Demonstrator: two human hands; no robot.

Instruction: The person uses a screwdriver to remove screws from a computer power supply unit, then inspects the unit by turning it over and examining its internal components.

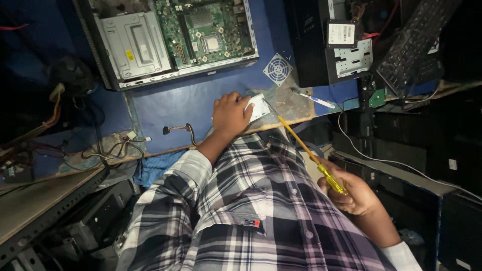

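My left hand [230, 114] rests on the blue tabletop [170, 103] near its front edge, its fingers closed over a small white rectangular part [259, 106]. Lower right, beside my plaid shirt [251, 211], my right hand [353, 193] grips the yellow handle of a long screwdriver [306, 149]. The shaft slants up and left, and its tip ends close to the white part. Farther back on the table lies an open computer case with a green motherboard [203, 30] and a metal drive cage [134, 46].
A small square fan grille [277, 69] and a pen [314, 99] lie right of my left hand. A black computer case [321, 45] and a keyboard [416, 40] stand at the back right. Loose cables [178, 129] trail off the front edge, and a white cable [381, 160] runs right.
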